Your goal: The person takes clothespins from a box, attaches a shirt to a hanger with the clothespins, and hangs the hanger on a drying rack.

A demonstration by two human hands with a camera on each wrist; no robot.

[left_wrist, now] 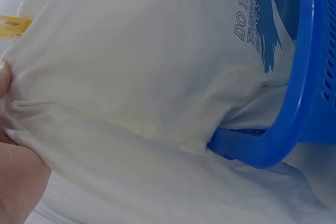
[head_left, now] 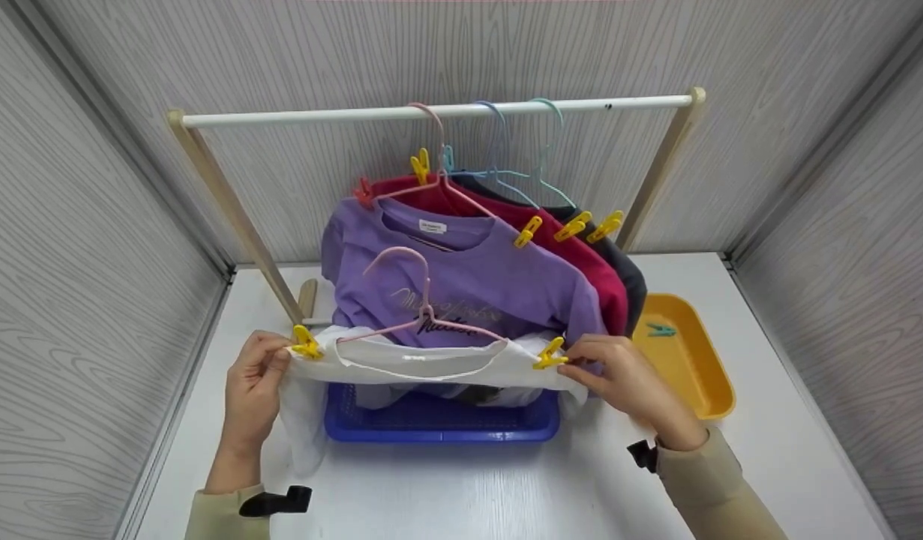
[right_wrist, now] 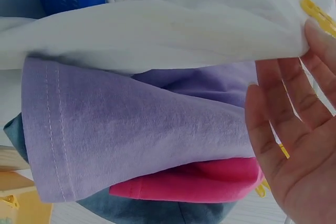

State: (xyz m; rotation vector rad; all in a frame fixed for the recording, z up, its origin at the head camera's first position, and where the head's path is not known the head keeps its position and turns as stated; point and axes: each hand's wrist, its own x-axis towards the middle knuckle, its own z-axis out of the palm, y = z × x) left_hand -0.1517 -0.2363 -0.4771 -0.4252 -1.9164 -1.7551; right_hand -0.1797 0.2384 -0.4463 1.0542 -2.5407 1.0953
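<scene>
A white T-shirt (head_left: 431, 367) hangs spread on a pink hanger (head_left: 426, 311), held above the blue basket. Yellow clothespins (head_left: 549, 354) fasten it at both shoulders. My left hand (head_left: 253, 379) pinches the shirt's left shoulder beside its clothespin (head_left: 306, 343); in the left wrist view the cloth gathers at the fingers (left_wrist: 5, 80). Opposite, my right hand (head_left: 618, 375) pinches the other shoulder close by the clip, the remaining fingers spread behind the cloth in the right wrist view. Dark print (left_wrist: 249, 14) shows on the shirt's front.
Behind, a white rail (head_left: 296, 118) on wooden legs carries a purple T-shirt (head_left: 461, 277), a red one (head_left: 607, 281) and a dark one (head_left: 635, 289), clipped on hangers. A blue basket (head_left: 442, 435) stands below the white shirt. At right, a yellow tray (head_left: 720, 382) holds a green clothespin (head_left: 661, 330).
</scene>
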